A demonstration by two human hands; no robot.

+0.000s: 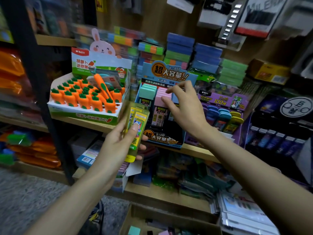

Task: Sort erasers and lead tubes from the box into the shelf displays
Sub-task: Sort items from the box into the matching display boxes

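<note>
Centre frame: my left hand (118, 145) grips two yellow lead tubes (138, 121), long axes upright, leaning right. My right hand (184, 109), fingers apart and empty, hovers over the pink tubes (158, 94) in the display (159, 136) just right of them.

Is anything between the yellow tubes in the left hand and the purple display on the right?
Yes: the right hand, open over the blue display, lies between the yellow tubes and the purple display.
</note>
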